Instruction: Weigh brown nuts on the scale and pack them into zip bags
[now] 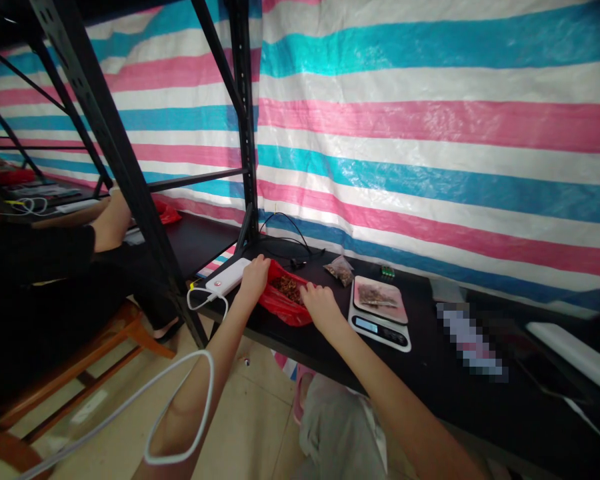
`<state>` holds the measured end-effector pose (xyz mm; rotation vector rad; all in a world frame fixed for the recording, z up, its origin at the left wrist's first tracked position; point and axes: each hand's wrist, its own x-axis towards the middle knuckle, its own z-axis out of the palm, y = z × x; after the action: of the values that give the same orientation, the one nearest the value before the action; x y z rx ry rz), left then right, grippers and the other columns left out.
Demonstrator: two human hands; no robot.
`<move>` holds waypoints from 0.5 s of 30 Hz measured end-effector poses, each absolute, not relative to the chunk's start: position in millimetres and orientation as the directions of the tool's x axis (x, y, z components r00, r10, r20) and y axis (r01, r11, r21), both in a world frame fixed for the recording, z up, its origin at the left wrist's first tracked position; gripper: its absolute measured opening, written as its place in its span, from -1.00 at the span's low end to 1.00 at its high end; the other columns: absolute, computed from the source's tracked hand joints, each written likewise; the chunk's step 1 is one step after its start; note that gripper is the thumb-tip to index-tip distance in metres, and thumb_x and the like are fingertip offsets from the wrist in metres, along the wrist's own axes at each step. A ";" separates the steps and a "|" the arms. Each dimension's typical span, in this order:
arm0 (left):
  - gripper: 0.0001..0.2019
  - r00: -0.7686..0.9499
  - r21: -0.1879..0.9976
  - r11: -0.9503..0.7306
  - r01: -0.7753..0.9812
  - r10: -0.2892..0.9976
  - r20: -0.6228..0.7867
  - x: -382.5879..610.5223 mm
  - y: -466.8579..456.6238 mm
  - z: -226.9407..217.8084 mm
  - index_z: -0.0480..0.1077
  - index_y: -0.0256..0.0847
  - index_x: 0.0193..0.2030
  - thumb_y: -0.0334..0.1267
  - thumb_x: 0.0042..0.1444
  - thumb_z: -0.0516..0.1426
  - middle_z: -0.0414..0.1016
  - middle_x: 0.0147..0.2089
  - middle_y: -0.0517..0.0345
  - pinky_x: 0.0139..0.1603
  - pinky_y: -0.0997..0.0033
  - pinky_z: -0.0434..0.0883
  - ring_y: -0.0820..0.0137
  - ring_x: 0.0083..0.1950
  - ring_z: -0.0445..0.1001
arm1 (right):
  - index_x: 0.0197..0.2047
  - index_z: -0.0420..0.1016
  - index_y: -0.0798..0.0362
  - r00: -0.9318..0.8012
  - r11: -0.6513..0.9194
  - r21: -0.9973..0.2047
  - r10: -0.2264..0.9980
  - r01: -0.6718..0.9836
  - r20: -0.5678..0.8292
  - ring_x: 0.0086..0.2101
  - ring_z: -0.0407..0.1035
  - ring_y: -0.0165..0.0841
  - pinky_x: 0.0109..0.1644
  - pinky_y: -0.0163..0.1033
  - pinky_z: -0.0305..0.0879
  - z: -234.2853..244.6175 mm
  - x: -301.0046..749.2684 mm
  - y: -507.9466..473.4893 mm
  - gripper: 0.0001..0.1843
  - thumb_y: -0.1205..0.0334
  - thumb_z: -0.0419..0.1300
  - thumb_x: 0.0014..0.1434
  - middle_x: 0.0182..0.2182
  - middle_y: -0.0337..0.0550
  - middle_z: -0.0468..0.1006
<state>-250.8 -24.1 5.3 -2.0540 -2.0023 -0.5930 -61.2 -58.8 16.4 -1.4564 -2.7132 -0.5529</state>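
I find access from above into the red bag [286,313], between left hand [255,277] and right hand [322,305]. The scale [380,313] obstructs rightward passage along the tabletop [425,377]; the white device [229,276], leftward.

Red bag [289,316] partly behind right hand [322,307]; scale display [365,325] illegible

Curled left grip [255,277], right grip [323,306]

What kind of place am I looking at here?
Probably a makeshift work area: striped plastic sheeting hangs like a wall, black metal shelving serves as a workbench, and a kitchen-type scale sits near a red bag of small brown pieces.
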 end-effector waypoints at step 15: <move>-0.45 -0.356 0.643 0.025 0.765 0.848 0.391 -242.7 -29.4 -21.1 0.15 -0.35 -0.06 -0.04 -0.11 0.19 0.38 -0.19 -0.06 -0.17 0.30 0.32 0.22 -0.15 0.43 | -0.11 0.32 0.14 -0.628 0.568 0.298 0.761 0.767 0.165 -0.27 0.35 -0.25 -0.29 -0.19 0.14 14.4 -63.5 -49.7 -0.73 0.46 -0.11 0.20 -0.21 0.07 0.40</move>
<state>-242.7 -29.4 -21.1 -1.8348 -2.3186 -1.3321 -63.5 -49.7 14.4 -1.3476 -2.7659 -0.5397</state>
